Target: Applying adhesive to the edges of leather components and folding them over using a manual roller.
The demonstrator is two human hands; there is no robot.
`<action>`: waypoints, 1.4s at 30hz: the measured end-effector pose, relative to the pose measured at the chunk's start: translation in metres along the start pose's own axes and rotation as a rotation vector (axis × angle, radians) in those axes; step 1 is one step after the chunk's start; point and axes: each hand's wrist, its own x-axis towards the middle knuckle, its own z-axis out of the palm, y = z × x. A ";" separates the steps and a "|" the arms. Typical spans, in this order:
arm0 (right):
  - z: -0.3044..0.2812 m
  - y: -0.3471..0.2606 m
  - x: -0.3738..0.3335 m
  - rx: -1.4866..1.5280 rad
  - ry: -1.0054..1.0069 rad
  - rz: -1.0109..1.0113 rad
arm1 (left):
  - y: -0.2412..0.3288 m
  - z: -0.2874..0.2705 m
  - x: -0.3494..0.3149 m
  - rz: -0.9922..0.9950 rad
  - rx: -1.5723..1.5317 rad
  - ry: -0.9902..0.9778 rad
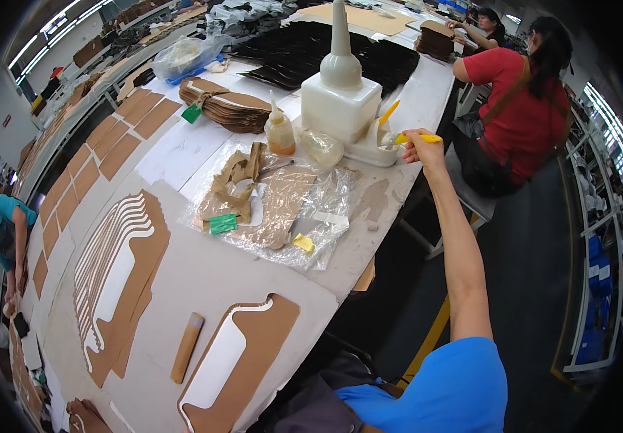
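My right hand (424, 147) is stretched out over the far right side of the table, its fingers closed round a yellow-handled brush (427, 138). The brush's head reaches into a small white glue pot (375, 153), where another yellow handle (389, 112) leans upright. Beside the pot stands a big square white bottle (340, 105) with a long nozzle. Closer to me lies a brown panel (272, 335) with a white shaped piece (216, 364) on it. To its left, overlapping brown panels (138, 289) carry white edge strips. My left hand is out of view.
A brown wooden bar (187, 348) lies between the panels. Clear plastic (326, 242) with scraps, a small squeeze bottle (280, 133) and a bundle of brown pieces (228, 108) sit farther back. A person in red (513, 108) sits to the right, beyond the table edge.
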 end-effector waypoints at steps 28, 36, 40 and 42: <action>-0.011 -0.006 -0.014 -0.175 -0.320 -0.235 | 0.015 0.013 -0.017 0.098 0.040 -0.039; -0.006 -0.028 -0.006 -0.465 -0.225 -0.592 | 0.021 0.024 -0.020 0.176 0.111 0.019; 0.013 -0.027 -0.003 -0.869 -0.412 -0.855 | -0.014 0.004 -0.003 0.120 -0.117 -0.008; -0.016 -0.023 0.002 -0.776 -0.439 -0.735 | -0.001 0.021 -0.013 0.097 -0.107 -0.007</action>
